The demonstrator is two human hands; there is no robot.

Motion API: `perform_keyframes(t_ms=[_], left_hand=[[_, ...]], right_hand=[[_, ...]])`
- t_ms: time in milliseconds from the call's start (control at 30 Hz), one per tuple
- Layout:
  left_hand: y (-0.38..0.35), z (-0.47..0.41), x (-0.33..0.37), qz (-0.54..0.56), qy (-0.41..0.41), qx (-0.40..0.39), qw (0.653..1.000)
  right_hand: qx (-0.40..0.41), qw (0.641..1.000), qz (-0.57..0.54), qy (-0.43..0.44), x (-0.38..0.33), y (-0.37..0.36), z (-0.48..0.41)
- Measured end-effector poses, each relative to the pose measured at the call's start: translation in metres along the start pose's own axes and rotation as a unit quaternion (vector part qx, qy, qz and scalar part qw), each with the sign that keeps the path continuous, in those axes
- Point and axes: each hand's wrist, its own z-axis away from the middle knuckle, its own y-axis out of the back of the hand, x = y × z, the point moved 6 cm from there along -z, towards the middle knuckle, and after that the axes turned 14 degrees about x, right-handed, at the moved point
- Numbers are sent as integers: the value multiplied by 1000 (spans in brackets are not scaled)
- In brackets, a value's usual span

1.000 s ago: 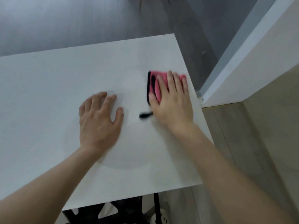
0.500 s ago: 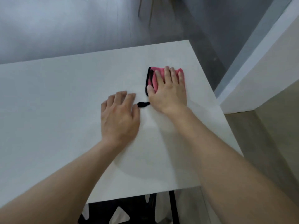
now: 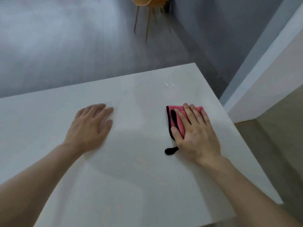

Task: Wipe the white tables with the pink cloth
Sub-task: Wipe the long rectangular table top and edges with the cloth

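A folded pink cloth (image 3: 177, 119) with black trim and a black loop lies on the white table (image 3: 139, 185), toward its right side. My right hand (image 3: 195, 133) presses flat on the cloth and covers most of it, with the fingers spread over the pink fabric. My left hand (image 3: 91, 126) rests palm down on the bare table surface to the left, about a hand's width away from the cloth, holding nothing.
A few small shiny wet marks (image 3: 168, 83) sit near the table's far right corner. An orange chair (image 3: 147, 7) with thin legs stands on the grey floor beyond the table. A white wall corner (image 3: 255, 89) rises just right of the table.
My head has tilted up, so more floor and the chair show. My hands have moved apart: the left one to the left, the right one with the cloth to the right.
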Motion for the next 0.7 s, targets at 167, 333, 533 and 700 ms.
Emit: perform_keyframes(t_ms=[167,333,533,700], left_hand=[[-7,4,-4,72,15,58,996],[-10,5,-8,89,1,62,994],[-11,4,-6,85,-7,47,995],[-16,4,-7,78,7,30,996]], right_hand=[[28,989,43,-137,7,-16,-51],[10,996,21,-83,-133,-49,-108],[-33,999,-1,-2,-76,-27,-79],[7,942,112,-317,-7,-21,-87]])
